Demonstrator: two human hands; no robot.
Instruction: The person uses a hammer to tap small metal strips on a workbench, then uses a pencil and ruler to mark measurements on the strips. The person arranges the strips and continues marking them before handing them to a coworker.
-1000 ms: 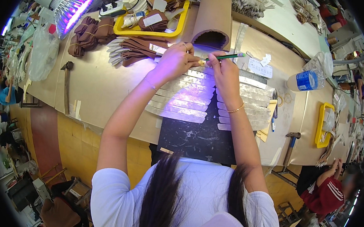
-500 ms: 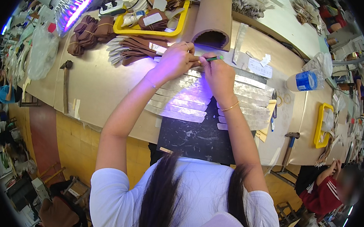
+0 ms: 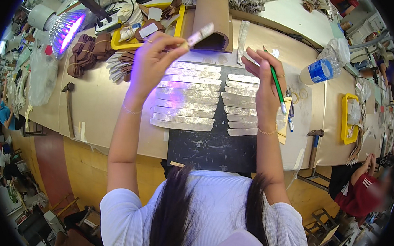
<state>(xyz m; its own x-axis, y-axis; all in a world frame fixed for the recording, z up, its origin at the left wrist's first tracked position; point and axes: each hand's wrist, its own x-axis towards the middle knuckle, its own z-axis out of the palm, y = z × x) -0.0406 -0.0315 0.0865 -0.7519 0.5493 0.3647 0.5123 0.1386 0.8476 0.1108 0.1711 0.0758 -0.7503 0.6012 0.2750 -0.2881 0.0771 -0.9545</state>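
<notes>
Raised over the bench, my left hand (image 3: pixel 154 63) pinches a short, pale, mottled strip (image 3: pixel 201 35) by one end. A green pencil (image 3: pixel 276 80) with a whitish end lies slanted in my right hand (image 3: pixel 266 77), held against the fingers while the other fingers spread loosely. Beneath and between the hands, silvery flat strips lie in two columns, a left column (image 3: pixel 187 92) and a right column (image 3: pixel 240 97). The lower strips overlap a dark scuffed board (image 3: pixel 204 148). My right hand and forearm hide some ends of the right column.
A brown half-round form (image 3: pixel 213 14) stands behind the strips, beside a yellow tray (image 3: pixel 181 21) of brown bundles. At left are a lit lamp (image 3: pixel 66 29) and a hammer (image 3: pixel 68 105). A jar (image 3: pixel 319 71), another hammer (image 3: pixel 315 142) and a co-worker's red sleeve (image 3: pixel 361 196) are at right.
My hands were together at the top of the strips and have moved apart. The left now lifts the pale strip; the pencil has swung from nearly level to slanted in my right hand.
</notes>
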